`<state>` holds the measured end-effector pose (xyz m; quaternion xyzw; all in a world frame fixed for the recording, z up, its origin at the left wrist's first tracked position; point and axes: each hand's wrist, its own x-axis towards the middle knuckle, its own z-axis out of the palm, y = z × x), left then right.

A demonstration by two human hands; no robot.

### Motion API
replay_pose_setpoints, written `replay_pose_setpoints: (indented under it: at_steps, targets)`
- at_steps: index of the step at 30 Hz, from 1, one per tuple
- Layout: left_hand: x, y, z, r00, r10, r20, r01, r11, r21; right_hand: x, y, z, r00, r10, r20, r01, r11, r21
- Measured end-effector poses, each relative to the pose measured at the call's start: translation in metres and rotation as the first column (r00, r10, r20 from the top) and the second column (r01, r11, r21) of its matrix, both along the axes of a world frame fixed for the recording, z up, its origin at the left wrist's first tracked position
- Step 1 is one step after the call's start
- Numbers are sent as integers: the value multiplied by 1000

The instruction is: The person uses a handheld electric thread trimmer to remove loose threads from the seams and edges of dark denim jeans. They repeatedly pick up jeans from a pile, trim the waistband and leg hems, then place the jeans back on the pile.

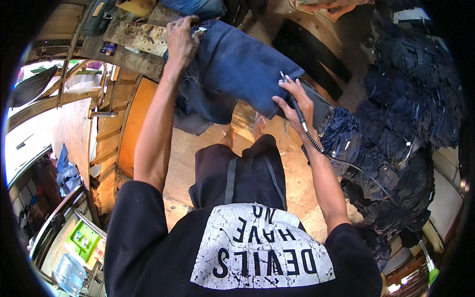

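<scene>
A pair of blue denim pants (242, 62) is spread out in front of me, sloping from upper left to lower right. My left hand (181, 42) is closed at its upper left end, with fingers curled over the cloth edge beside a small white tag. My right hand (298, 104) is closed around a slim, dark, pen-shaped tool (294, 99). Its thin tip points up and left over the right end of the denim. A black cord (354, 167) with a coiled sleeve runs from it along my forearm. My right thumb lies at the cloth's lower edge.
A large heap of dark garments (401, 114) fills the right side. Black pants (314, 57) lie on the floor beyond the denim. A worn wooden board (136, 37) stands at upper left. At lower left are a green tray (81, 241) and a clear water jug (69, 273).
</scene>
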<state>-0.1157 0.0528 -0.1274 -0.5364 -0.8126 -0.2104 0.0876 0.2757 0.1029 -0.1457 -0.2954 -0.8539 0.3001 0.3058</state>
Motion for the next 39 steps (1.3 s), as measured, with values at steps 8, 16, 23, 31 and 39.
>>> replay_pose_setpoints:
  at_steps: [8, 16, 23, 31, 39]
  targets:
    - [187, 41, -47, 825, -493, 276, 516, 856, -14, 45, 33, -9, 987, -72, -146, 25, 952, -306]
    - [153, 120, -56, 700, -524, 485, 649, 750, -126, 66, 62, -6, 955, 285, -80, -295, 940, -174]
    - [156, 124, -72, 685, -549, 478, 636, 772, -25, 58, 83, -27, 887, 432, -164, -450, 888, -93]
    - [161, 123, -62, 715, -519, 469, 619, 781, -80, 61, 82, -30, 865, 483, -134, -497, 862, -103]
    - [159, 123, -66, 688, -531, 494, 624, 781, -30, 60, 82, -34, 877, 464, -125, -475, 876, -81]
